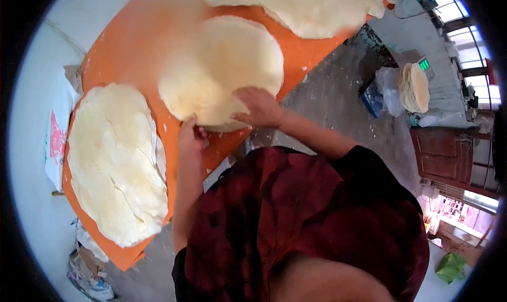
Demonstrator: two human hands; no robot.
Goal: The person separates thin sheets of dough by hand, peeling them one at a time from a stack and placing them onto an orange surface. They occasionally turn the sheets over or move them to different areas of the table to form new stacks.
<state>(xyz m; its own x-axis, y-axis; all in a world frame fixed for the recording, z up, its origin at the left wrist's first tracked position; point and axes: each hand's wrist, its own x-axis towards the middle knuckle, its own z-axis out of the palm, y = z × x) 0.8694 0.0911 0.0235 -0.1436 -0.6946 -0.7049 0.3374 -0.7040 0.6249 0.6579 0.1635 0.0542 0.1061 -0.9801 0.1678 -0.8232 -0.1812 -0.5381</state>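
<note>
A round, pale, thin flatbread [227, 64] lies on the orange table, with the edges of more sheets showing beneath its near rim. At that rim my left hand [191, 135] is closed, thumb and finger pinching the edge. My right hand [257, 107] rests flat on the near right part of the flatbread, its fingers apart. To the left is a larger pile of flatbreads [116, 164], its top sheet creased and cracked. Another pile of flatbreads [317, 8] lies at the far side, partly cut off by the view.
The orange tabletop [132, 43] has small crumbs on it. A stack of round flatbreads [414, 88] stands at the right, beside a scale with a green display [424, 64] and a plastic bag [388, 88]. A white sack [59, 133] is against the left wall.
</note>
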